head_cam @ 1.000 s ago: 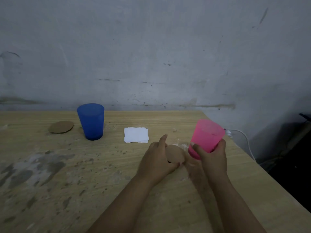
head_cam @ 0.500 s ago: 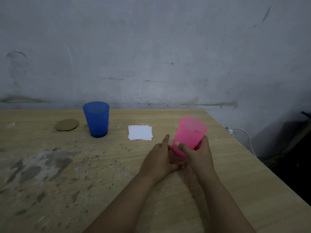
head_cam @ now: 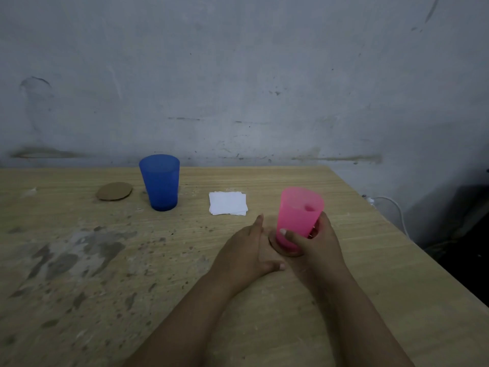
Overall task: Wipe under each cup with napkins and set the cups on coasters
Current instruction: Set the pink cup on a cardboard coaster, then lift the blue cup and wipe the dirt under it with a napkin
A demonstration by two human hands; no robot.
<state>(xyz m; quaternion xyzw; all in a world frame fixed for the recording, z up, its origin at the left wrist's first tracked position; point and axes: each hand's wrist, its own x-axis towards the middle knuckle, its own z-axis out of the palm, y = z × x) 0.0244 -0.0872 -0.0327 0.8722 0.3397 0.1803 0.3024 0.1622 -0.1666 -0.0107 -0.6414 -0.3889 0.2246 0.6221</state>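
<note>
The translucent pink plastic cup [head_cam: 299, 217], right of centre in the frame, looks light, stiff and smooth; the right hand [head_cam: 316, 243] is gripping its lower wall, fingers [head_cam: 288, 234] curled around it. The left hand [head_cam: 250, 250] is lying relaxed beside the round brown cardboard coaster [head_cam: 272, 241] under it. The worn wooden table [head_cam: 105, 260] is standing against a grey wall [head_cam: 238, 75].

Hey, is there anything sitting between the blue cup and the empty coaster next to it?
Nothing visible. The blue cup stands just right of the empty coaster, with only bare table between them. The napkins lie on the cup's other side, and both hands are busy at the pink cup.
</note>
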